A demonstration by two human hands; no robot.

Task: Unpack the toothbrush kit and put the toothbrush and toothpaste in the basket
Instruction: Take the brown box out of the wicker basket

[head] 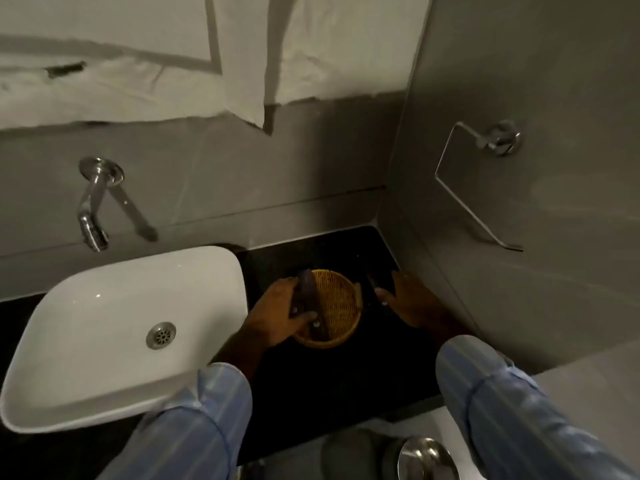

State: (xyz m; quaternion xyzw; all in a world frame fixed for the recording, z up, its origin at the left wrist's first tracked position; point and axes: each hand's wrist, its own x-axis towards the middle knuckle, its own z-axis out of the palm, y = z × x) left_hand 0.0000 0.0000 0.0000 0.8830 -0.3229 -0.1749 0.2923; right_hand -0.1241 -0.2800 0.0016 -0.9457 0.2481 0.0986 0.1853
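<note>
A round yellow woven basket (pixel 341 306) sits on the black counter (pixel 329 393) to the right of the sink. My left hand (pixel 277 315) grips a dark flat toothbrush kit (pixel 306 292) held over the basket's left side. My right hand (pixel 405 299) is just right of the basket and pinches a thin dark item (pixel 377 292), too dim to identify. Toothbrush and toothpaste are not visible on their own.
A white rectangular sink (pixel 114 334) fills the left, with a chrome wall tap (pixel 91 209) above it. A metal towel ring (pixel 485 188) hangs on the right wall. A steel bin lid (pixel 427 459) shows below the counter edge. White cloth (pixel 173 57) hangs above.
</note>
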